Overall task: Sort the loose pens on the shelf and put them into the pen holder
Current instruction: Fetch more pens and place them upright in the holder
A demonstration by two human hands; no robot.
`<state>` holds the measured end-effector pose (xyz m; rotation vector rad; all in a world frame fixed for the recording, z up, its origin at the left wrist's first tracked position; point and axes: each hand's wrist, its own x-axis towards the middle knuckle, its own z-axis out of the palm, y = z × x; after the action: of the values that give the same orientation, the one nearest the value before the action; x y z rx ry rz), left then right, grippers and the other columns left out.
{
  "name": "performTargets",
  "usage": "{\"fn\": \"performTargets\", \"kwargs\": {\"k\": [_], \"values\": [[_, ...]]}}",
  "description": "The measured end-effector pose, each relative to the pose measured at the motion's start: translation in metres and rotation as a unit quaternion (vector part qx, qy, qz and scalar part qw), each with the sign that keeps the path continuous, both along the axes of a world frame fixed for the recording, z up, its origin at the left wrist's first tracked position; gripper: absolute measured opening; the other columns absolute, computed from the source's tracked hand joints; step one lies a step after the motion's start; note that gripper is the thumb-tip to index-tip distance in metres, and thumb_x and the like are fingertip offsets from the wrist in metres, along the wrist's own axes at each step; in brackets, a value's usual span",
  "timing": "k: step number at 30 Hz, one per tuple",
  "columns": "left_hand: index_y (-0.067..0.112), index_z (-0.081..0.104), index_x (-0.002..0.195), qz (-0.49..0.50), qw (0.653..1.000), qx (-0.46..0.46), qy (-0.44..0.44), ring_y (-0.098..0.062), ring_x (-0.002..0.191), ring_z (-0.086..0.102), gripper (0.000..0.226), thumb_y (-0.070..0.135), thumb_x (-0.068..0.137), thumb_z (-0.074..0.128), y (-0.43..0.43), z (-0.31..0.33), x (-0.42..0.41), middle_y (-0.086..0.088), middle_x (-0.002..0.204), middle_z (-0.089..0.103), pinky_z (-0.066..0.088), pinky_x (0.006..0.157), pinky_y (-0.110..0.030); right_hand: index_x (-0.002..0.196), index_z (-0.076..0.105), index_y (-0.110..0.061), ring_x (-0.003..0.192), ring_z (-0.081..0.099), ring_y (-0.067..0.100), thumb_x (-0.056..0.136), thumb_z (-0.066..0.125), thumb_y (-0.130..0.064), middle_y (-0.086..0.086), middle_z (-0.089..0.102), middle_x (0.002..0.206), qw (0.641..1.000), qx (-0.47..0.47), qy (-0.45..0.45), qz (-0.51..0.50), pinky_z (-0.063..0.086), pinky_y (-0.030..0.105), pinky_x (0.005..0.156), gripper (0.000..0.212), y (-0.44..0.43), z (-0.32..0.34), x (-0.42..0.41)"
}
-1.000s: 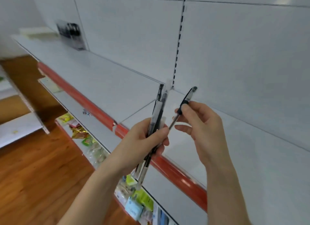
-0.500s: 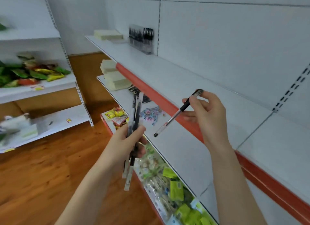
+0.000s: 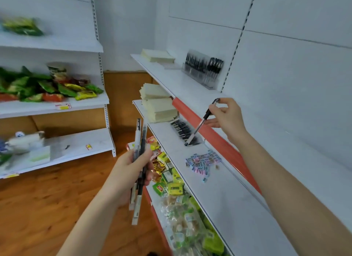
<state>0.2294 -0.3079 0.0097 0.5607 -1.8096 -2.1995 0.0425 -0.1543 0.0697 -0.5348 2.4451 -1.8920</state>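
Pinched one black pen [image 3: 201, 123] near its upper end with the right hand [image 3: 227, 116], thumb and forefinger clamped on the barrel, the other fingers spread loosely below. Held it slantwise, the tip pointing down and to the left, out past the red front edge of the upper shelf [image 3: 183, 85]. Gripped a bundle of pens [image 3: 141, 141] in the left hand [image 3: 129, 172], fingers wrapped round the middle, the bundle nearly upright and out over the aisle, away from the shelves. Saw the pen holder [image 3: 202, 72] at the back of the upper shelf, close to the wall panel, with dark pens already upright in it. Stood ahead of the right hand and farther along the shelf, well apart from both hands, yet clearly nearer to the right one. Judged that the single pen needed turning upright, tip down, and carrying forward along the shelf before going into the holder from above.
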Motion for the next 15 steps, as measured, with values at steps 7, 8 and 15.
{"fn": "performTargets", "kwargs": {"k": [7,8,15], "values": [[-0.002,0.054,0.093,0.005,1.0,-0.011,0.015,-0.011,0.041,0.048,0.03,0.028,0.09,0.051,-0.079,0.007,-0.112,-0.003,0.054,0.053,0.043,0.041,-0.022,0.117,0.039,-0.013,0.049,0.067,0.014,0.092,0.052,-0.013,0.007,0.064,0.085,0.999,-0.036,-0.012,-0.027,0.056,0.024,0.057,0.028,-0.075,-0.004,-0.135],[-0.001,0.054,0.094,0.004,1.0,-0.014,0.015,-0.011,0.041,0.048,0.029,0.027,0.091,0.051,-0.091,0.011,-0.13,-0.002,0.054,0.054,0.043,0.041,-0.022,0.119,0.039,-0.013,0.052,0.067,0.016,0.092,0.052,-0.015,0.009,0.064,0.089,0.999,-0.038,-0.011,-0.035,0.056,0.025,0.058,0.03,-0.084,-0.003,-0.154],[0.001,0.054,0.095,0.002,0.999,-0.036,0.037,-0.01,0.042,0.05,0.025,0.025,0.091,0.05,-0.151,0.038,-0.234,-0.002,0.057,0.055,0.042,0.041,-0.02,0.122,0.041,-0.015,0.048,0.065,0.008,0.092,0.053,-0.02,0.004,0.062,0.089,0.988,-0.045,0.074,-0.129,0.057,0.028,0.06,0.033,-0.124,0.021,-0.266]]}}
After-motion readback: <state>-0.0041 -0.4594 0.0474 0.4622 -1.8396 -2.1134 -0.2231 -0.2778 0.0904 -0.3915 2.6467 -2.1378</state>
